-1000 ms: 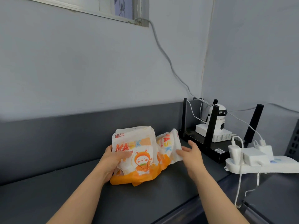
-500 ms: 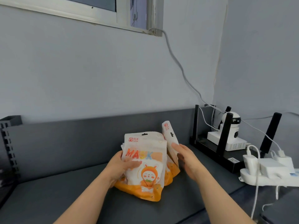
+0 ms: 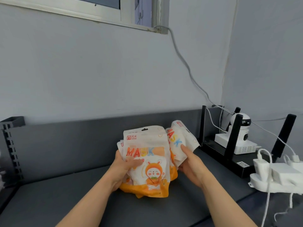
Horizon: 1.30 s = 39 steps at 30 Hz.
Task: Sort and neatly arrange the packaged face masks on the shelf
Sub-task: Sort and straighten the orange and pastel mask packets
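A bundle of white and orange mask packs (image 3: 147, 161) stands upright on the dark grey shelf (image 3: 65, 202); the front pack reads MASK and shows a cartoon rabbit. My left hand (image 3: 124, 167) grips the bundle's left side, thumb across the front pack. My right hand (image 3: 190, 163) holds another mask pack (image 3: 178, 140), tilted to the right behind the bundle, thumb pressed on its face. How many packs sit behind the front one is hidden.
A black router (image 3: 229, 154) with upright antennas stands at the right, with a small white camera (image 3: 241, 128) on a white box behind it. A white power strip (image 3: 275, 179) with plugs and cables lies at the far right. A slotted grey shelf post (image 3: 11, 145) rises at the left.
The bundle has been stood more upright. My right hand went from open beside the packs to gripping the right-hand pack, which now tilts outward with its printed face showing.
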Tool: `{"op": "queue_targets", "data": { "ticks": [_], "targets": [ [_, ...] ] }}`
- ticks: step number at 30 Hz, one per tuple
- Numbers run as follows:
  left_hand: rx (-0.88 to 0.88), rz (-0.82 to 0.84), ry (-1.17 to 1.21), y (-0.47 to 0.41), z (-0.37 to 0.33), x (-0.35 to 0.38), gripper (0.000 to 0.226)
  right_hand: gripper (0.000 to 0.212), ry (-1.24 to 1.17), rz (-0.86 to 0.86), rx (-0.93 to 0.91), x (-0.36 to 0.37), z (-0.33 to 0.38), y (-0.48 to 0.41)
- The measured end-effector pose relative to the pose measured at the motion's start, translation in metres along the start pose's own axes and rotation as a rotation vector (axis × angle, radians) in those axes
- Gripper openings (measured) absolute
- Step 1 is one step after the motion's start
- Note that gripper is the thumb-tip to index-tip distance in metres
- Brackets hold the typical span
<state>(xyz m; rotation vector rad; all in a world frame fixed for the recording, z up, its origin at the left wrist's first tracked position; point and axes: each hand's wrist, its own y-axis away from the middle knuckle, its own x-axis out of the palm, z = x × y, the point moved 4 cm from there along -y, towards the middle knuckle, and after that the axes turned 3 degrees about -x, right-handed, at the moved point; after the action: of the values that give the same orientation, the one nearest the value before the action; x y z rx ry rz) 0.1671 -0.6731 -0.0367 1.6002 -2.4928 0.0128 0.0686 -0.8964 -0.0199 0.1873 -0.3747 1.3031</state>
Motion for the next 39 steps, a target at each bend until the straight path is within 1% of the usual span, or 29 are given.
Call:
{"op": "queue_targets", "data": {
  "ticks": [3,5,7,8,10,13,15,16,18,21,23,24,25,27,29,31,33,35,36,39],
  "targets": [
    [0.019,-0.017,0.032,0.000,-0.002,-0.002,0.099,0.027,-0.043,-0.004,-0.034,0.010,0.005,0.003],
    [0.036,-0.047,0.029,0.001,-0.003,-0.006,0.102,0.025,-0.013,-0.020,-0.068,0.011,0.008,0.004],
    [0.055,-0.093,-0.009,0.004,-0.005,-0.012,0.107,0.024,0.085,-0.115,-0.151,0.005,0.014,0.003],
    [0.062,-0.114,-0.029,0.005,-0.006,-0.014,0.109,0.022,0.112,-0.200,-0.197,-0.002,0.020,0.003],
    [0.066,-0.149,-0.041,0.007,-0.007,-0.019,0.110,0.016,0.114,-0.324,-0.284,-0.016,0.034,0.006],
    [0.069,-0.171,-0.043,0.008,-0.007,-0.020,0.102,0.015,0.044,-0.378,-0.361,-0.034,0.059,0.014],
    [0.076,-0.180,-0.046,0.007,-0.007,-0.018,0.097,0.019,-0.014,-0.325,-0.356,-0.040,0.067,0.020],
    [0.083,-0.184,-0.050,0.007,-0.007,-0.017,0.096,0.021,-0.005,-0.281,-0.323,-0.038,0.066,0.021],
    [0.096,-0.188,-0.062,0.009,-0.008,-0.012,0.095,0.022,0.085,-0.210,-0.230,-0.030,0.055,0.022],
    [0.134,-0.165,-0.052,0.013,-0.010,-0.004,0.086,0.022,0.323,-0.154,-0.141,-0.011,0.027,0.020],
    [0.139,-0.145,0.031,0.018,-0.010,0.001,0.077,0.024,0.429,-0.105,-0.101,0.002,0.009,0.016],
    [0.140,-0.137,0.067,0.020,-0.010,0.004,0.077,0.025,0.436,-0.071,-0.091,0.009,0.002,0.015],
    [0.149,-0.131,0.077,0.023,-0.011,0.008,0.082,0.026,0.439,-0.033,-0.088,0.017,-0.003,0.014],
    [0.191,-0.122,-0.024,0.028,-0.012,0.015,0.098,0.032,0.404,0.033,-0.077,0.030,-0.011,0.009],
    [0.220,-0.122,-0.136,0.032,-0.013,0.019,0.108,0.048,0.286,0.073,-0.004,0.037,-0.015,0.002],
    [0.234,-0.113,-0.184,0.032,-0.013,0.020,0.114,0.051,0.208,0.151,0.071,0.040,-0.016,0.000],
    [0.243,-0.088,-0.205,0.033,-0.014,0.020,0.115,0.059,0.178,0.232,0.117,0.040,-0.014,-0.002],
    [0.239,-0.055,-0.213,0.034,-0.015,0.022,0.113,0.072,0.165,0.266,0.133,0.039,-0.012,-0.004],
    [0.238,-0.036,-0.219,0.033,-0.016,0.022,0.111,0.075,0.161,0.277,0.134,0.039,-0.012,-0.005],
    [0.264,0.015,-0.256,0.036,-0.025,0.019,0.108,0.071,0.130,0.337,0.117,0.046,-0.009,-0.005]
  ]
}}
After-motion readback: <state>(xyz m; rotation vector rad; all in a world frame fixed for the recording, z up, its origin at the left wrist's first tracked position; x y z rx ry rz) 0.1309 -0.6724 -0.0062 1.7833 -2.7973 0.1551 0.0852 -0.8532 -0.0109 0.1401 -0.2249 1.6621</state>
